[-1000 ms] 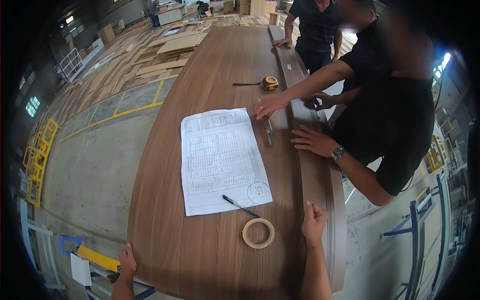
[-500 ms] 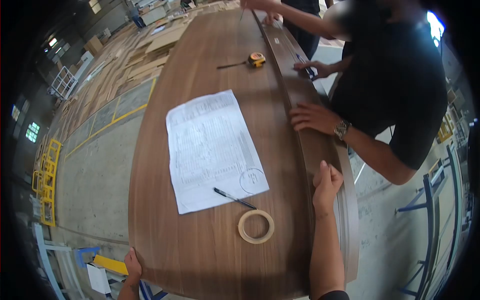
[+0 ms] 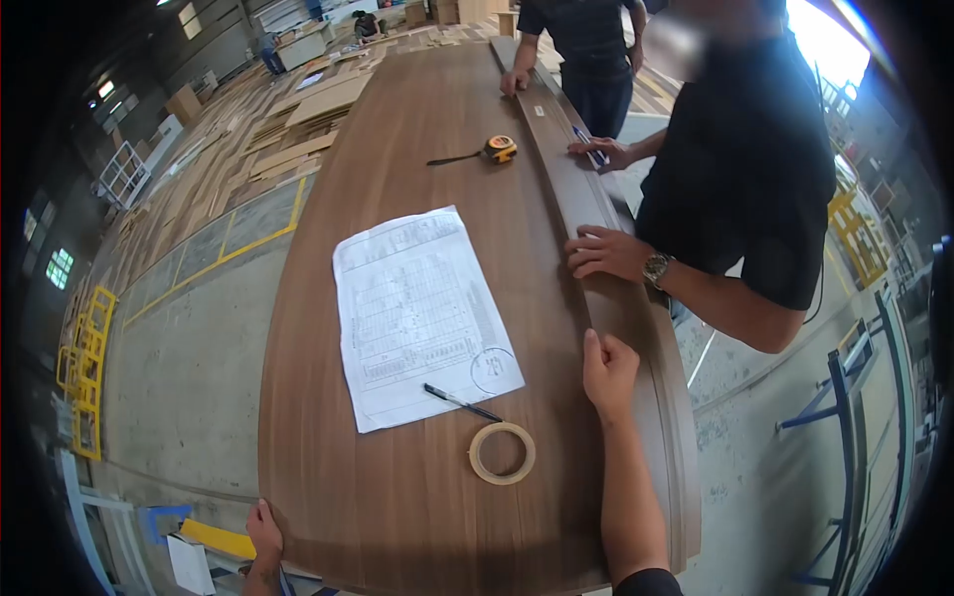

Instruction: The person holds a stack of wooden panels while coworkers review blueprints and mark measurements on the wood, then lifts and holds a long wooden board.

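Note:
A large brown wood-grain panel (image 3: 427, 517) lies flat in front of me. At its near left corner, my left hand (image 3: 264, 534) is closed around the edge, its fingers partly hidden below. My right hand (image 3: 610, 375) is curled into a fist, thumb up, at the inner edge of a long brown board (image 3: 571, 194) along the panel's right side; anything inside the fist is hidden. Between my hands are a roll of tape (image 3: 475, 459), a black pen (image 3: 462, 402) and a printed sheet of paper (image 3: 422, 318). A tape measure (image 3: 500, 149) sits farther off.
A co-worker in dark clothes (image 3: 740, 189) stands at right, one hand (image 3: 608, 253) on the board, the other holding a blue-and-white pen (image 3: 593, 149). Another person (image 3: 586, 60) touches its far end. Metal racks (image 3: 850, 427) stand at right, a yellow frame (image 3: 87, 372) at left.
My right fist has moved left, to the board's inner edge. The far person's arm no longer reaches across the panel; that hand now rests on the board's end. My left hand stays at the corner.

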A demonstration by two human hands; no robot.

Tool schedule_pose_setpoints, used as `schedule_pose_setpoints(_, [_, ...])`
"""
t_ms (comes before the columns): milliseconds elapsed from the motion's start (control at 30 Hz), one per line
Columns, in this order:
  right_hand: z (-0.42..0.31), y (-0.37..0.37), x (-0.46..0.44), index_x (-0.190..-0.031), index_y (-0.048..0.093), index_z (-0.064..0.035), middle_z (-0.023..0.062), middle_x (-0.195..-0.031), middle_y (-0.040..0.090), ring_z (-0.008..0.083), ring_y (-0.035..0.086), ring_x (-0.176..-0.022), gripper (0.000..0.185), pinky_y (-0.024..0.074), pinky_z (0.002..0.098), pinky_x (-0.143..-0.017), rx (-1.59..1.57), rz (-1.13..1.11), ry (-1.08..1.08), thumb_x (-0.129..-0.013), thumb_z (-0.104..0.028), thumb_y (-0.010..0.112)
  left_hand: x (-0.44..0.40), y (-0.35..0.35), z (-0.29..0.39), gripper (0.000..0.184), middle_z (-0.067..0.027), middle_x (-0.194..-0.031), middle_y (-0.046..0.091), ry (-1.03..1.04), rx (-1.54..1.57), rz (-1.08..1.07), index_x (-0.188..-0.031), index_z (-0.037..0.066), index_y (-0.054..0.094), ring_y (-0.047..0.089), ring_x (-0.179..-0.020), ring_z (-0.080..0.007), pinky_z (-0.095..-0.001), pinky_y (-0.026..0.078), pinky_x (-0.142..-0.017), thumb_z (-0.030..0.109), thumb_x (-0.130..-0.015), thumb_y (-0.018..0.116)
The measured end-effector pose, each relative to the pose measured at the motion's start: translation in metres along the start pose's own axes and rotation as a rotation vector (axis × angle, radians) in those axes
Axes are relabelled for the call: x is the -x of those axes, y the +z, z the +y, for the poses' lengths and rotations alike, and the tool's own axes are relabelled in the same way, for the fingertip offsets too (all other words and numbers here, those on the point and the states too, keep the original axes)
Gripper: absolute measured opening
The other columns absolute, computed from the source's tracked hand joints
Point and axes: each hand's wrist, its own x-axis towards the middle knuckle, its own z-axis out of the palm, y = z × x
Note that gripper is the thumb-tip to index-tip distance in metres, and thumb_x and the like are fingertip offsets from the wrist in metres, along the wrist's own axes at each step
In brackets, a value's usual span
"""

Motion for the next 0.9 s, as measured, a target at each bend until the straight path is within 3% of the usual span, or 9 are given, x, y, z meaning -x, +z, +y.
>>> schedule_pose_setpoints(100, [0.008,0.000,-0.007,-0.060,0.036,-0.0001,0.0079,-0.054,0.030,0.0136,0.028,-0.052,0.049,0.0274,0.0364,-0.047,0.082,0.000,0.012,-0.094,-0.021,0.067,-0.008,0.009,-0.019,0.051,-0.0242,-0.079,0.060,0.023,0.058,-0.009,-0.086,-0.008,0.059,0.055,-0.075,-0.0312,-0.0443,0.045,-0.074,0.038,-0.105,0.045])
schedule_pose_setpoints(200, [0.008,-0.001,0.000,-0.061,0.036,0.0003,0.0068,-0.054,0.029,0.0136,0.027,-0.052,0.050,0.0265,0.0371,-0.047,-0.010,0.065,0.057,-0.094,-0.021,0.066,-0.011,0.010,-0.026,0.053,-0.0252,-0.079,0.059,0.029,0.073,-0.059,-0.087,-0.009,0.058,0.052,-0.073,-0.0309,-0.0432,0.044,-0.074,0.038,-0.106,0.045])
schedule_pose_setpoints(267, [-0.001,0.012,0.005,-0.061,0.034,-0.0049,-0.0031,-0.056,0.030,0.0061,0.027,-0.055,0.049,0.0211,0.0314,-0.048,0.043,0.212,0.050,-0.097,-0.016,0.064,-0.007,0.010,-0.023,0.054,-0.0251,-0.078,0.059,0.034,0.070,-0.035,-0.086,-0.009,0.058,0.051,-0.072,-0.0309,-0.0435,0.044,-0.073,0.039,-0.106,0.044])
schedule_pose_setpoints(400, [0.001,0.043,0.038,-0.060,0.033,-0.0063,-0.0053,-0.057,0.030,0.0049,0.027,-0.055,0.049,0.0202,0.0297,-0.047,-0.189,0.294,0.053,-0.098,-0.016,0.063,-0.015,0.016,-0.041,0.056,-0.0244,-0.077,0.060,0.023,0.017,-0.043,-0.085,-0.010,0.057,0.051,-0.071,-0.0306,-0.0436,0.044,-0.072,0.040,-0.106,0.043])
schedule_pose_setpoints(433, [0.012,0.052,0.046,-0.060,0.030,-0.0069,-0.0047,-0.057,0.028,0.0055,0.026,-0.056,0.051,0.0204,0.0297,-0.047,-0.212,0.212,0.079,-0.097,-0.016,0.063,-0.016,0.012,-0.045,0.056,-0.0244,-0.077,0.060,0.029,-0.003,-0.040,-0.085,-0.010,0.057,0.051,-0.071,-0.0306,-0.0436,0.044,-0.072,0.040,-0.106,0.043])
schedule_pose_setpoints(500, [0.013,0.058,0.050,-0.060,0.029,-0.0049,-0.0023,-0.055,0.028,0.0058,0.027,-0.056,0.052,0.0218,0.0305,-0.046,-0.309,0.071,0.117,-0.096,-0.015,0.065,-0.011,0.011,-0.032,0.055,-0.0311,-0.086,0.061,0.014,0.040,-0.032,-0.089,-0.011,0.060,0.057,-0.080,-0.0462,-0.0489,0.044,-0.075,0.038,-0.106,0.042])
schedule_pose_setpoints(733, [0.002,0.069,0.047,-0.059,0.036,-0.0009,0.0023,-0.053,0.030,0.0072,0.030,-0.053,0.048,0.0259,0.0316,-0.045,-0.254,-0.127,0.128,-0.094,-0.015,0.066,-0.007,0.001,-0.020,0.055,-0.0310,-0.090,0.063,-0.034,0.061,-0.091,-0.090,-0.011,0.061,0.059,-0.084,-0.0451,-0.0478,0.045,-0.077,0.038,-0.106,0.041])
schedule_pose_setpoints(833, [0.004,0.069,0.046,-0.057,0.033,-0.0050,-0.0040,-0.054,0.033,0.0047,0.030,-0.054,0.050,0.0236,0.0295,-0.045,-0.238,-0.135,0.080,-0.095,-0.013,0.065,-0.014,0.009,-0.037,0.055,-0.0310,-0.090,0.063,0.029,0.026,-0.101,-0.089,-0.011,0.060,0.058,-0.082,-0.0439,-0.0474,0.045,-0.077,0.037,-0.107,0.040])
schedule_pose_setpoints(900, [0.002,0.070,0.047,-0.057,0.033,-0.0045,-0.0031,-0.054,0.033,0.0050,0.030,-0.054,0.050,0.0240,0.0295,-0.046,-0.196,-0.145,0.058,-0.095,-0.014,0.064,-0.015,0.012,-0.042,0.060,-0.0261,-0.077,0.062,0.037,0.022,-0.059,-0.087,-0.011,0.060,0.055,-0.073,-0.0337,-0.0461,0.044,-0.074,0.042,-0.107,0.039])
